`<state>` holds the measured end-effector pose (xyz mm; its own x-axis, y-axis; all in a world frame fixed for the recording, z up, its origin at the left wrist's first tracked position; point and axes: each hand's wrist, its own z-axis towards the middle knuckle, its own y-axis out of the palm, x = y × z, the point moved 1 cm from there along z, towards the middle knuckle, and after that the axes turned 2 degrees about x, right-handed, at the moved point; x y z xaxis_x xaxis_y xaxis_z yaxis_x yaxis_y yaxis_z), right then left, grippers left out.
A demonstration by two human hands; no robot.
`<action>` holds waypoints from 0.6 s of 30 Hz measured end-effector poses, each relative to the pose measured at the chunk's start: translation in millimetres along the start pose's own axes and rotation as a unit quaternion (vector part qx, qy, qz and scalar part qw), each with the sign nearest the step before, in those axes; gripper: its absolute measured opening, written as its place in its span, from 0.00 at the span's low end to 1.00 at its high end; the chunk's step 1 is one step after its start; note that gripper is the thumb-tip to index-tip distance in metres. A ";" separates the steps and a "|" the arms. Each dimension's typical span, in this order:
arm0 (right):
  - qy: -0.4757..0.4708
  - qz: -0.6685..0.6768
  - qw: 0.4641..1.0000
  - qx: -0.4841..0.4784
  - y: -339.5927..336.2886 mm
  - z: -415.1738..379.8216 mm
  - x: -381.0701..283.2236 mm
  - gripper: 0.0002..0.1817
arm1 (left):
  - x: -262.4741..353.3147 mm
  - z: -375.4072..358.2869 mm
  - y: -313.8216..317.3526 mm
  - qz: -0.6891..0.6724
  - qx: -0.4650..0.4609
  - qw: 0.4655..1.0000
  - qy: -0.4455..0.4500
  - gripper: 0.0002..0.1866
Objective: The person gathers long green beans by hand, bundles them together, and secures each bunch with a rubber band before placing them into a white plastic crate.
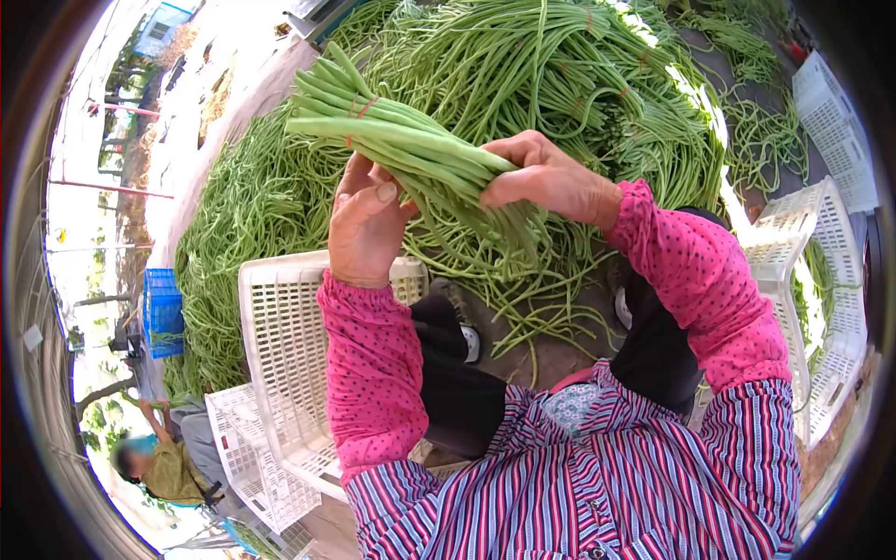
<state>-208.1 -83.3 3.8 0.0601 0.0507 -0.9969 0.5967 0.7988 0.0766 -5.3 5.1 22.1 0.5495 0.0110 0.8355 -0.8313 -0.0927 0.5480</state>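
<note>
A bundle of long green beans (420, 140) is held up in front of me, with a red rubber band (362, 110) around its left part. My left hand (366, 224) is closed on the bundle from below, its fingers partly hidden behind the beans. Farther right, my right hand (551, 179) grips the same bundle, thumb in front, where the beans bend and hang down. Behind and below both hands lies a big heap of long beans (261, 196), loose on the left. Banded bunches (523, 65) are piled at the top.
White plastic crates (280, 345) stand at my left, and another white crate (831, 308) with beans is at my right. A blue crate (163, 313) sits beside the heap. Another person (173, 467) is at the lower left. Loose beans lie on the ground between my feet.
</note>
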 end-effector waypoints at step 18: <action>0.096 0.309 0.946 -0.001 -12.4 13.1 7.5 0.11 | -10.0 -2.3 16.5 -0.056 0.065 0.996 0.029 0.24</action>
<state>-204.5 -100.7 -4.4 0.2503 0.6155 -0.7473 0.4938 0.5828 0.6454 -24.7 5.7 22.9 0.6299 0.0863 0.7718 -0.7448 -0.2148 0.6318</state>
